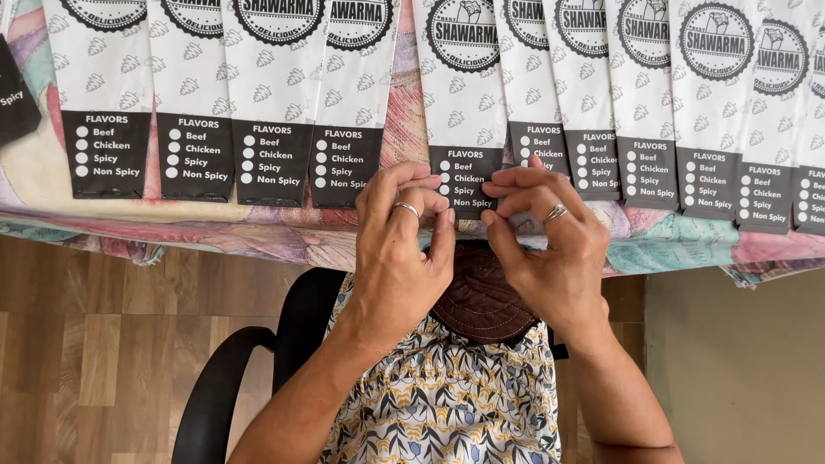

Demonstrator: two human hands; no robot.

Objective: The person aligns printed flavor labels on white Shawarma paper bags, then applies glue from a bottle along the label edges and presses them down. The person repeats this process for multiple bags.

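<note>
Paper-thin and light, the white sleeve (465, 120) with its black lower band lies mid-row on the patterned cloth (258, 236), its bottom edge pinched by curled left hand (400, 249) and right hand (546, 241), best gripped gently there

Both hands (404, 236) (537, 232) pinching a paper sleeve's (465, 103) edge — row overhanging table

Both forearms reach forward side by side. The left hand (400, 245) and right hand (546, 241) curl inward, fingertips nearly meeting, each wearing a ring.
</note>
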